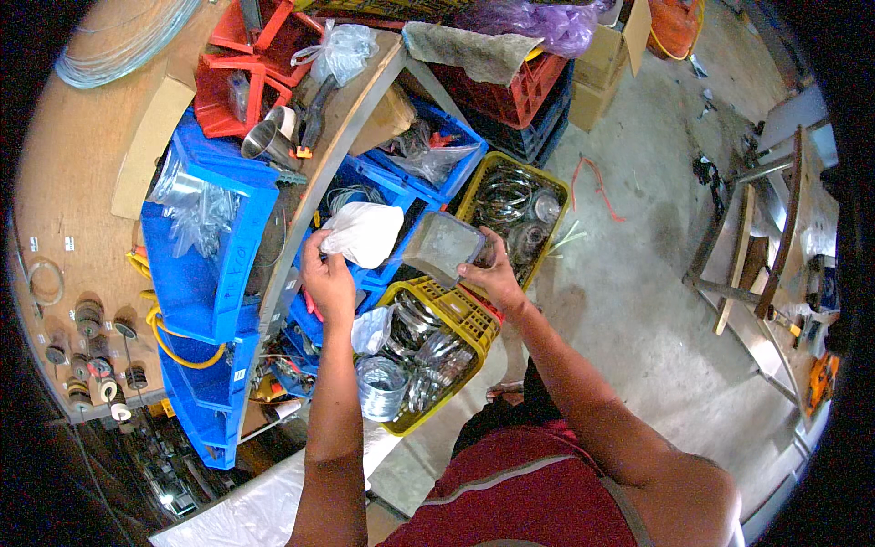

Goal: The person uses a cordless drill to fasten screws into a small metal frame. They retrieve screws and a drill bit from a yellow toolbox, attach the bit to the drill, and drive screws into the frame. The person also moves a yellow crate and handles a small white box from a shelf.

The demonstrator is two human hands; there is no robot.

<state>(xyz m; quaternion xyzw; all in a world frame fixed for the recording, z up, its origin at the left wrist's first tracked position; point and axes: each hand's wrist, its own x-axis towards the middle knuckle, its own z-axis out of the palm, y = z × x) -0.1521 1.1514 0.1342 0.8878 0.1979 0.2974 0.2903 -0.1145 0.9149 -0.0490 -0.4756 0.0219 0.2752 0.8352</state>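
My left hand (328,281) is closed on the near-left edge of a bunched white cloth-like piece (365,233); whether it is cloth, paper or a bag I cannot tell. To its right, my right hand (495,275) grips a clear plastic container (445,246) by its right side, thumb near the rim. The container is tilted, and its contents, if any, cannot be made out. Both things are held over the bins. Just below them stands a yellow crate (437,401) with coils of metal wire or strip, and another yellow crate (558,179) with metal rings lies beyond the right hand.
Blue bins (196,273) and red bins (214,100) line the wooden bench (91,173) at left. A metal cup (264,141) stands near its edge. Stacked crates (492,96) and a cardboard box (597,73) sit ahead. A metal-and-wood frame (775,228) stands at right.
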